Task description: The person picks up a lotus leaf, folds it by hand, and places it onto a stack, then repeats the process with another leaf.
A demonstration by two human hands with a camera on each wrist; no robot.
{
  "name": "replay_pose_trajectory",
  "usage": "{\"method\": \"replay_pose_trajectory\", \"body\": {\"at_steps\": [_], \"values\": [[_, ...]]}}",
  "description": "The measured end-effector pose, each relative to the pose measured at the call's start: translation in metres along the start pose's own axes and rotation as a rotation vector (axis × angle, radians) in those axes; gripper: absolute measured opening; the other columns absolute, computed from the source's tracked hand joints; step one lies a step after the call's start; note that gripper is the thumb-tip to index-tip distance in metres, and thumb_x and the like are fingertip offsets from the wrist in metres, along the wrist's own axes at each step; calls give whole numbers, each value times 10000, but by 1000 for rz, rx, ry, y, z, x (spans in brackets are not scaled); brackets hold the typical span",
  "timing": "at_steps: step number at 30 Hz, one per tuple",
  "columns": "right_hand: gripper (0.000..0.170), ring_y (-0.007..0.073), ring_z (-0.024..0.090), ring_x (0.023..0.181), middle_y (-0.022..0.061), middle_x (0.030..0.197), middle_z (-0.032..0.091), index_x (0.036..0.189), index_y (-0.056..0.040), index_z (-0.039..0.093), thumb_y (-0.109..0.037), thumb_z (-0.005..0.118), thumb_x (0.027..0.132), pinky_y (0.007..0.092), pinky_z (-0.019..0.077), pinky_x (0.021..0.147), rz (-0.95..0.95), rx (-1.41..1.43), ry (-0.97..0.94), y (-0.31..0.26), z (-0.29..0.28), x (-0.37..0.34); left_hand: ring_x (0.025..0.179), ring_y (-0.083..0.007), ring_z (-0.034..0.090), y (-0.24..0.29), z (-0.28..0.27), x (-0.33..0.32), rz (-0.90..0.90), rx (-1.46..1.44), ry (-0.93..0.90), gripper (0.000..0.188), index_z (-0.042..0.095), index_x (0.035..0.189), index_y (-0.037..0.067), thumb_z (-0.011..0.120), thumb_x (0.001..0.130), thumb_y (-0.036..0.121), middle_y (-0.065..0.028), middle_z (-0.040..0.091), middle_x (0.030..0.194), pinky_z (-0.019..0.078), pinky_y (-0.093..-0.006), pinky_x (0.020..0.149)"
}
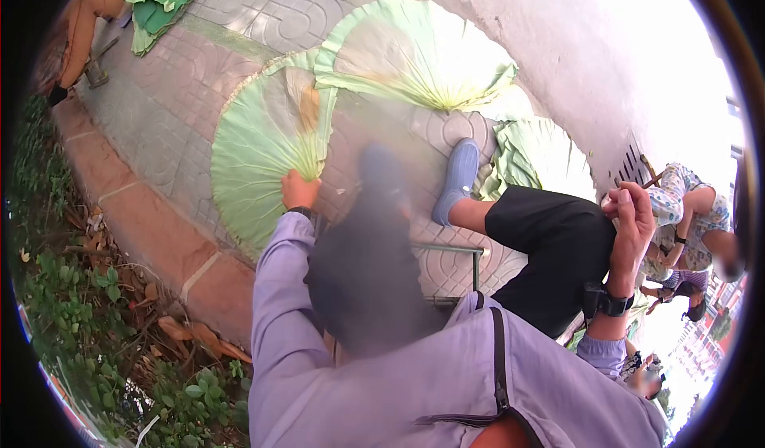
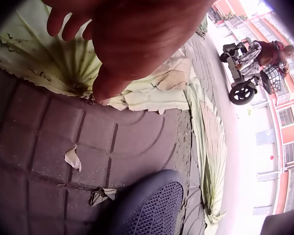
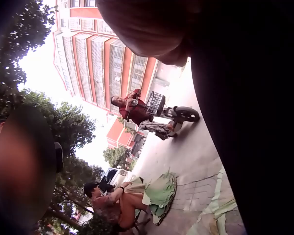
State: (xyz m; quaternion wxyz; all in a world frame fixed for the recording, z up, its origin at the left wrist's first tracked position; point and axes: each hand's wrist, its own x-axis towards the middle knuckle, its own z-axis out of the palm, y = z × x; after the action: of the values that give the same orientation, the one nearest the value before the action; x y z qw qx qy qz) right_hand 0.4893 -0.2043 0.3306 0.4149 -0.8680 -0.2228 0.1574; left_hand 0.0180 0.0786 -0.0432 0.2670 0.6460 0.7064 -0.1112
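Note:
My left hand (image 1: 301,189) is at the straight edge of a large pale green lotus leaf (image 1: 259,141), folded into a fan shape on the paving. In the left wrist view the fingers of this hand (image 2: 132,44) lie spread over the leaf (image 2: 39,58), thumb apart from them at the gathered base. My right hand (image 1: 633,221) rests by the right knee, fingers loosely bent and holding nothing. In the right wrist view only a dark, close part of it shows. A second folded lotus leaf (image 1: 414,49) overlaps the first, and a crumpled one (image 1: 542,157) lies to its right.
A brick kerb (image 1: 151,209) and shrubs (image 1: 88,320) border the left. My blue shoe (image 1: 458,173) stands close to the leaves. Another person (image 3: 112,205) sits holding green leaves (image 3: 159,196). A rider sits on a scooter (image 3: 186,113) in the road; other people are at the right.

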Motion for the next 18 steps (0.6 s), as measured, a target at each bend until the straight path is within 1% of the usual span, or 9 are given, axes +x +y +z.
{"method": "replay_pose_trajectory", "body": {"at_steps": [3, 6, 9, 12, 15, 18], "values": [[215, 84, 627, 781, 59, 977, 697, 1183, -6, 669, -163, 611, 1048, 236, 513, 747, -5, -8, -11, -4, 5, 3, 1195, -454, 569, 10, 5, -1, -88, 63, 24, 707, 523, 1258, 45, 886, 731, 344, -217, 546, 1316, 505, -582, 944], [210, 82, 627, 783, 50, 980, 696, 1177, -9, 672, -164, 614, 1048, 237, 509, 742, 6, -15, -10, -7, 8, 8, 1201, -455, 553, 8, 8, 2, -77, 92, 20, 757, 496, 1299, 54, 896, 724, 343, -209, 526, 1336, 499, -590, 953], [210, 81, 627, 781, 45, 982, 702, 1175, -12, 676, -169, 617, 1049, 237, 507, 738, 1, -22, -16, -5, 10, 10, 1186, -456, 553, -7, 11, 3, 49, 86, 84, 721, 508, 1315, 54, 866, 742, 305, -207, 535, 1320, 499, -571, 959], [211, 79, 622, 780, 44, 980, 709, 1175, -11, 678, -169, 614, 1051, 235, 501, 736, -11, -22, -24, -5, 10, 10, 1183, -452, 554, -26, 11, 8, 141, 43, 102, 668, 530, 1316, 52, 822, 751, 258, -206, 548, 1298, 501, -546, 957], [212, 77, 619, 785, 41, 979, 705, 1174, -11, 678, -171, 615, 1051, 235, 499, 738, -14, -21, -29, -6, 11, 10, 1175, -438, 558, -38, 13, 10, 172, 22, 108, 618, 558, 1293, 56, 790, 747, 230, -207, 559, 1281, 501, -530, 953], [211, 75, 617, 791, 38, 977, 701, 1170, -12, 678, -175, 617, 1050, 233, 496, 740, -13, -39, -33, -8, 11, 9, 1161, -427, 564, -44, 17, 10, 205, -16, 137, 610, 568, 1281, 65, 796, 742, 234, -201, 567, 1264, 501, -528, 941]]}}
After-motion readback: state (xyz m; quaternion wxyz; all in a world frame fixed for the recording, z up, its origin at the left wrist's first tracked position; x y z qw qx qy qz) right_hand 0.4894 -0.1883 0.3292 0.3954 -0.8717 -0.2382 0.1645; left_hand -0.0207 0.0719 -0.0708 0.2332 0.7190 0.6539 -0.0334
